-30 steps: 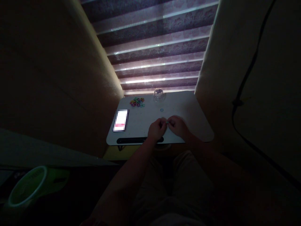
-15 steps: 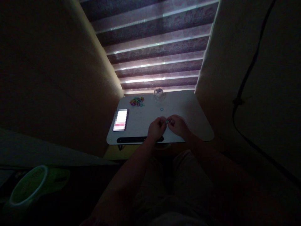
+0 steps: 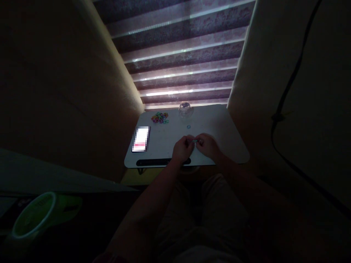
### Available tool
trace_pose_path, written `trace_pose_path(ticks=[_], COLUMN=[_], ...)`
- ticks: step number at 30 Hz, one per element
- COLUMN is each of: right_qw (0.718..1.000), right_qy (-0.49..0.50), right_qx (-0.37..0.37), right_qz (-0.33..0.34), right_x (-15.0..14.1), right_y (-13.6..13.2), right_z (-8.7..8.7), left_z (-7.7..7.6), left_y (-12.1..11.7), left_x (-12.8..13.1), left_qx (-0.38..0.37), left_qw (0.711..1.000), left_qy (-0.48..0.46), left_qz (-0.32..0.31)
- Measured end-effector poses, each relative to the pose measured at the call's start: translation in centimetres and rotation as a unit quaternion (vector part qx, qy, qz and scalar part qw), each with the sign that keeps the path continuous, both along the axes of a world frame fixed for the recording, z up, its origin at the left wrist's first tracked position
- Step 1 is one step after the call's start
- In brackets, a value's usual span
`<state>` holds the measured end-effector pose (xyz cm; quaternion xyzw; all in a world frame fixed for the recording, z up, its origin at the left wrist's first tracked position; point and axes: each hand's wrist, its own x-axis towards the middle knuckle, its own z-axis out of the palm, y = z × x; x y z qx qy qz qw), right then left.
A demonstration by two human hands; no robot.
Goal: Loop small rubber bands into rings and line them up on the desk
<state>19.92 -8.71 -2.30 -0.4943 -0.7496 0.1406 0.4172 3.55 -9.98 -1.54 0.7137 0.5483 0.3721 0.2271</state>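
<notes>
Over the front middle of the white table [image 3: 159, 140], my left hand [image 3: 182, 149] and my right hand [image 3: 208, 146] meet with fingers pinched. Between their fingertips is a small green ring-like piece [image 3: 195, 141], gripped from both sides; its exact form is too small and dark to make out. Just beyond the hands, a single light-blue ring [image 3: 188, 126] lies flat on the tabletop. A heap of small multicoloured rings [image 3: 159, 117] sits at the back left. Behind the blue ring stands a clear rounded jar [image 3: 185, 109].
At the left edge lies a phone [image 3: 140, 139] with a bright screen. A black slot or strip [image 3: 153, 162] runs along the front edge, partly under my left forearm. Striped blinds [image 3: 186, 54] hang behind the table. A green tub [image 3: 35, 215] is at lower left; a dark cable [image 3: 290, 80] hangs right.
Both hands stay in nearly the same place, with only slight finger movement around the green piece. Nothing else on the table has moved.
</notes>
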Motion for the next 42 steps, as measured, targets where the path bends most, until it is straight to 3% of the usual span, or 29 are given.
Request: trace_pose_path(ticks=[16,25,42], right_qw=[1.000,0.999,1.000], right_qy=[-0.005,-0.040,0.015], right_qx=[-0.009,-0.005,-0.024], right_qz=[-0.007,-0.003,0.010], right_x=[0.15,0.11,0.00], right_y=[0.55,0.31,-0.05], right_z=[-0.70,-0.27,-0.01], left_z=[0.22,0.15,0.56], left_y=[-0.12,-0.09,-0.34], left_x=[0.01,-0.03,0.11], left_qx=[0.006,0.001,-0.004], left_qw=[1.000,1.000,1.000], left_qy=[-0.007,0.002,0.007], left_qz=[-0.015,0.000,0.007])
